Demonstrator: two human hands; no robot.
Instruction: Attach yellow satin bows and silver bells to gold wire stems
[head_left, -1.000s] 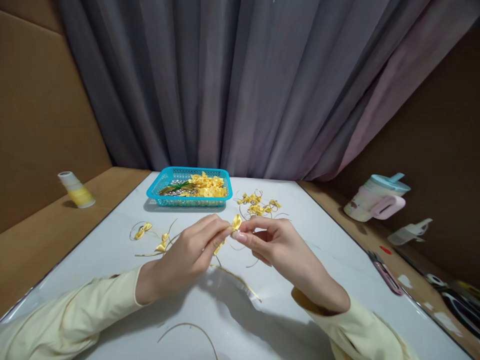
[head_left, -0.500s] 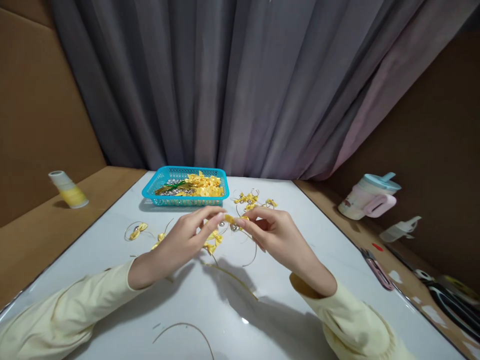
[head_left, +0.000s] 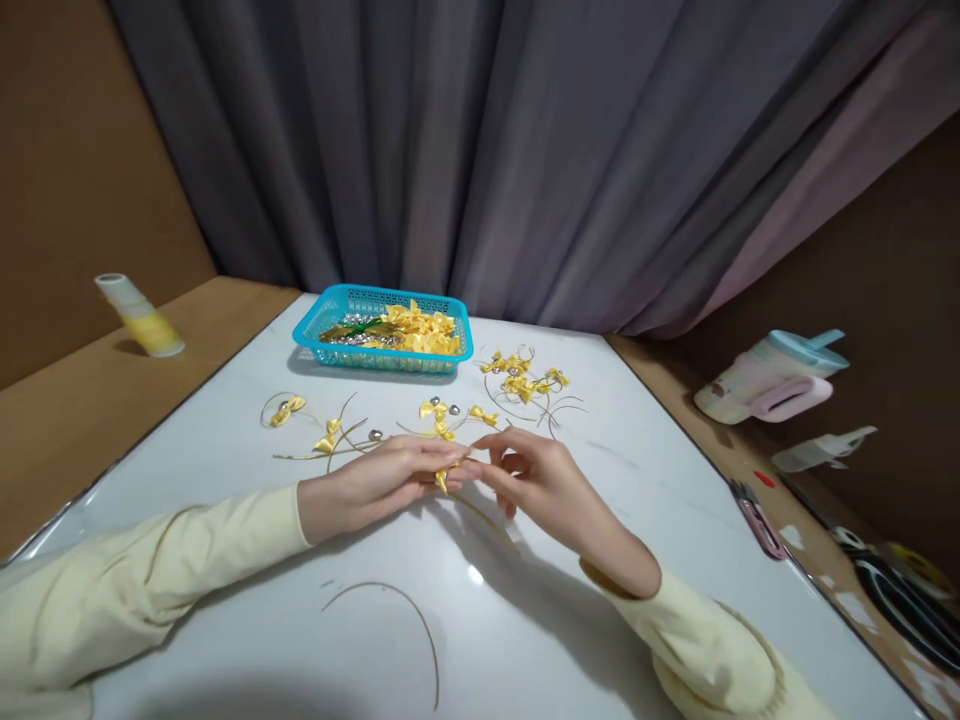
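Near the middle of the white table, my left hand point(head_left: 382, 482) is closed on a small yellow bow point(head_left: 442, 479), which hangs below its fingertips. My right hand point(head_left: 532, 475) meets it from the right, thumb and forefinger pinched at the left fingertips; what they grip is too small to make out. Just beyond the hands lie more yellow bows point(head_left: 440, 425), silver bells point(head_left: 376, 436) and thin gold wires. Another group of bows on wires point(head_left: 521, 385) lies farther back on the right. A curved wire point(head_left: 420, 610) rests in front of the hands.
A blue basket point(head_left: 390, 367) of yellow bows and silver pieces stands at the back of the table point(head_left: 247, 620). At left is a yellow-and-white roll point(head_left: 142, 318). On the right are a lidded cup point(head_left: 757, 375), a small bottle point(head_left: 817, 453), pink cutters point(head_left: 759, 522) and black-handled scissors point(head_left: 900, 605).
My hands have come closer together and lower, and the left palm has turned upward under the bow. The view has shifted, so the basket and table items appear moved.
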